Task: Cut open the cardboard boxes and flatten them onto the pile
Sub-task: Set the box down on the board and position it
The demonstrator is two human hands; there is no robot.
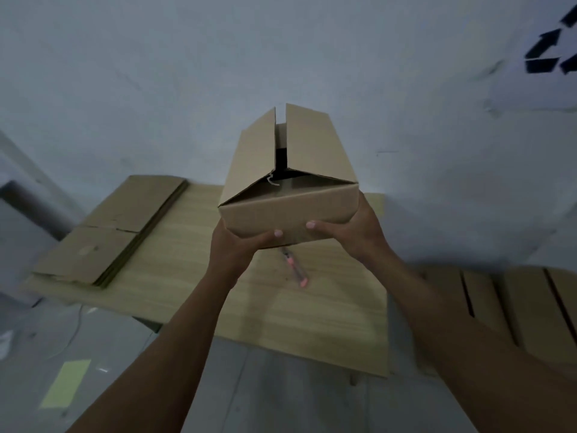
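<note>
I hold a brown cardboard box (288,195) up in the air above the wooden table (331,307). Its top flaps are parted along the middle seam and gape open. My left hand (232,248) grips the box's near left corner from below, thumb on the front face. My right hand (352,228) grips the near right corner the same way. A pink utility knife (295,267) lies on the table just below the box. A pile of flattened cardboard (118,232) lies on the left part of the table.
More cardboard boxes (512,310) stand at the right, beside the table. A pale wall rises behind the table. The grey floor below shows a yellow tape mark (67,384) at the lower left.
</note>
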